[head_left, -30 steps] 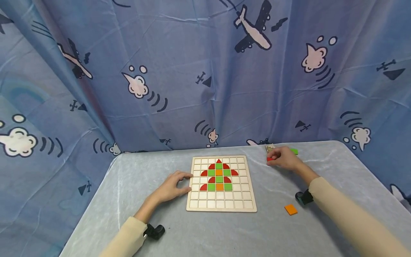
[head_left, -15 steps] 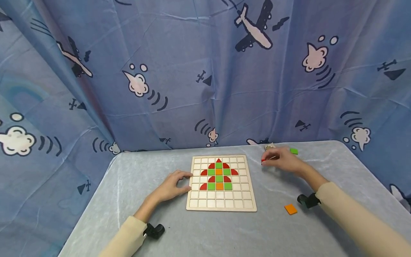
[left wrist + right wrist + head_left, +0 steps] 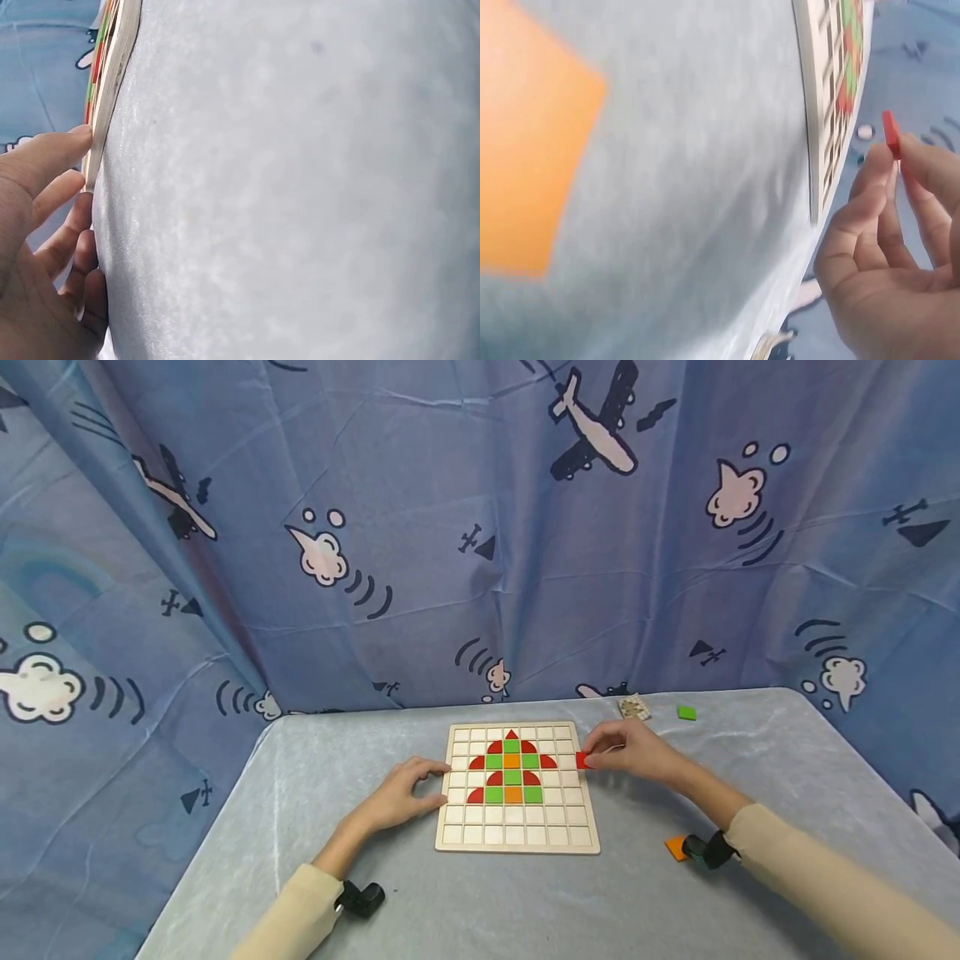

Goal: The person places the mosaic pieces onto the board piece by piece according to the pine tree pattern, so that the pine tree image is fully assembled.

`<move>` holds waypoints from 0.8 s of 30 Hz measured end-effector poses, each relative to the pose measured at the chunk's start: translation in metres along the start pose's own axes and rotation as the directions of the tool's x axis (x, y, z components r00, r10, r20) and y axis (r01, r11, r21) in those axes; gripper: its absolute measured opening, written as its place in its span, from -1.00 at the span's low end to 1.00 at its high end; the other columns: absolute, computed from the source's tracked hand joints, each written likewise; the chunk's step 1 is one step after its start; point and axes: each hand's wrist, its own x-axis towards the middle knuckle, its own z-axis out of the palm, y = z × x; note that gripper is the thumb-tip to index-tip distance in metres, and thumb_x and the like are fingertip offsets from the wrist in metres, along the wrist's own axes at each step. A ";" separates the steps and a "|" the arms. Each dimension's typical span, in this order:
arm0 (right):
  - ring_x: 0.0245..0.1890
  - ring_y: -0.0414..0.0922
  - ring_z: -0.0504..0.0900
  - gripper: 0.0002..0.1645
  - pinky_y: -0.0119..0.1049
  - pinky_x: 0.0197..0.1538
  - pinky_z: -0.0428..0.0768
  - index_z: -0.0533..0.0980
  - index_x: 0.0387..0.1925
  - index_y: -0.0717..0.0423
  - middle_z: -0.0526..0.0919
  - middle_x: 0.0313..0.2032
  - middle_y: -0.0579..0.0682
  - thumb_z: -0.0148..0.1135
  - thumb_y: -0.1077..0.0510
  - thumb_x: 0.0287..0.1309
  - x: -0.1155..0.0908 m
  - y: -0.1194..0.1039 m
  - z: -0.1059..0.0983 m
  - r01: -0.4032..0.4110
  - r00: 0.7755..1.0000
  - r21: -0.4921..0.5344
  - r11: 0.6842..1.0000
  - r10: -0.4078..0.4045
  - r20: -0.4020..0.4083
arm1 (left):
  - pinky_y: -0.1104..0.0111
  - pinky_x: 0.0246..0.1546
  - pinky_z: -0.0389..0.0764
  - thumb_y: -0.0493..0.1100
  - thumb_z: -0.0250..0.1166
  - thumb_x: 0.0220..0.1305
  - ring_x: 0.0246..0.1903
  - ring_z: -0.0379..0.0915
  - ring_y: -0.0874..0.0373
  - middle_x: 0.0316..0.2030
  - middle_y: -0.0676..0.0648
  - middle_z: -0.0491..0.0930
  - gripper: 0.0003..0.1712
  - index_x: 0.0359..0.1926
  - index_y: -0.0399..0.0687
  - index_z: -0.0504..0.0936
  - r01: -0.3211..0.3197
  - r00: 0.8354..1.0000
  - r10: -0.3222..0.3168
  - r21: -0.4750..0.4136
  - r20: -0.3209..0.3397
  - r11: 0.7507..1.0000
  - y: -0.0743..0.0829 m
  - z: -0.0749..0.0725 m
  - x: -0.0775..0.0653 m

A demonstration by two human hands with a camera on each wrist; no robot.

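A wooden grid board lies on the table, its middle cells filled with green, orange and red tiles in a symmetrical pattern. My left hand rests at the board's left edge, thumb and fingers spread and touching the rim; the left wrist view shows the fingertips against the wooden side. Over the board's right edge my right hand pinches a red tile between thumb and fingers. In the head view that red tile looks square, partly covered by the fingertips.
An orange square tile lies on the table below my right wrist, partly hidden by the wrist camera. Toward the back right are a green tile and a small patterned beige piece. A blue printed curtain hangs behind.
My right hand has moved left and toward me with the red tile, from beside the patterned piece to the board's right edge. My left hand has stayed in place.
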 end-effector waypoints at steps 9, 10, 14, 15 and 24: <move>-0.34 -0.03 0.63 -0.88 -0.33 -0.32 0.60 0.68 -0.27 0.29 0.71 -0.30 0.04 0.46 0.33 0.15 0.001 -0.010 0.029 0.048 0.998 -0.019 0.999 -0.047 0.050 | 0.02 0.12 0.39 -0.14 0.45 0.30 0.06 0.44 -0.05 0.11 -0.09 0.54 -0.46 0.27 -0.10 0.58 0.003 1.000 -0.003 0.008 0.001 1.000 0.001 0.000 0.002; -0.35 -0.04 0.61 -0.88 -0.34 -0.33 0.59 0.68 -0.27 0.28 0.70 -0.31 0.02 0.46 0.33 0.15 0.002 -0.010 0.033 0.048 0.998 -0.029 0.998 -0.046 0.053 | 0.02 0.12 0.39 -0.15 0.45 0.30 0.06 0.44 -0.05 0.11 -0.09 0.54 -0.46 0.27 -0.10 0.58 0.003 1.000 -0.003 0.009 0.001 1.000 0.001 0.000 0.002; -0.38 -0.05 0.55 -0.91 -0.34 -0.38 0.53 0.67 -0.31 0.28 0.68 -0.36 -0.03 0.45 0.34 0.15 0.003 -0.010 0.043 0.026 0.998 -0.052 0.998 -0.024 0.051 | 0.02 0.11 0.40 -0.15 0.45 0.29 0.05 0.44 -0.06 0.10 -0.09 0.54 -0.47 0.26 -0.10 0.58 0.004 1.000 -0.004 0.014 -0.001 1.000 0.001 0.000 0.002; -0.39 -0.06 0.55 -0.92 -0.34 -0.39 0.52 0.67 -0.32 0.27 0.67 -0.38 -0.04 0.45 0.35 0.15 0.004 -0.010 0.045 0.026 0.998 -0.059 0.998 -0.023 0.051 | 0.01 0.11 0.40 -0.15 0.45 0.29 0.06 0.44 -0.05 0.10 -0.09 0.54 -0.47 0.26 -0.10 0.58 0.007 1.000 -0.007 0.013 -0.001 1.000 0.001 0.000 0.002; -0.48 -0.15 0.53 -0.91 -0.36 -0.44 0.51 0.67 -0.39 0.22 0.62 -0.49 -0.09 0.47 0.38 0.07 0.008 -0.015 0.058 0.058 0.998 -0.147 0.987 -0.053 0.039 | 0.00 0.12 0.39 -0.16 0.44 0.30 0.07 0.43 -0.05 0.12 -0.09 0.53 -0.46 0.27 -0.11 0.57 0.022 1.000 -0.022 -0.001 -0.001 1.000 0.004 0.000 0.001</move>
